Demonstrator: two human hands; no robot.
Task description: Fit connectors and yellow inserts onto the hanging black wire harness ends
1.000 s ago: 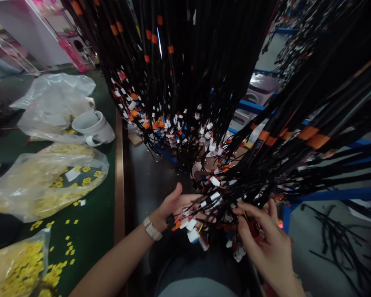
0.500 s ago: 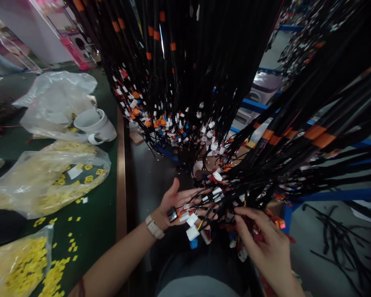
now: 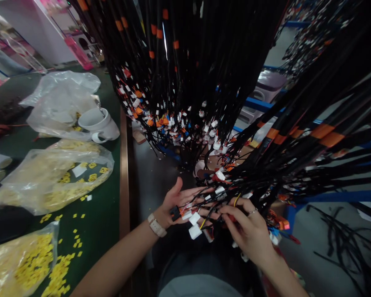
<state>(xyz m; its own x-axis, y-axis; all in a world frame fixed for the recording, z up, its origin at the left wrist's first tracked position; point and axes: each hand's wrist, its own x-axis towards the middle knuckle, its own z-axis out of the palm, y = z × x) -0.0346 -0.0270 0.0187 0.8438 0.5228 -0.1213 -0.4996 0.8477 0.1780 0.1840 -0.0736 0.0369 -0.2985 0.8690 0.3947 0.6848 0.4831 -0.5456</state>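
My left hand (image 3: 172, 204) is palm up, thumb raised and fingers stretched beneath a bunch of wire harness ends. Across that palm lie a black connector (image 3: 174, 213), several white connectors (image 3: 195, 232) and a short yellow wire. My right hand (image 3: 250, 233) comes in from the right, thumb and index finger pinched on a thin black wire of the same bunch, beside the left fingertips. What exactly sits between those fingertips is partly hidden. From the right, the black harnesses (image 3: 297, 148) with orange tape bands run down to both hands.
A dense curtain of hanging harnesses (image 3: 185, 62) fills the middle. To the left, a green table (image 3: 102, 235) bears a white mug (image 3: 99, 123), plastic bags (image 3: 64, 181) and loose yellow pieces (image 3: 58, 272). Blue rack bars (image 3: 336, 195) and black cable scraps (image 3: 340, 243) are at right.
My right hand has moved left, close to my left fingertips, and pinches at the wires there. My left hand stays palm up, and the black connector on it has turned slightly.
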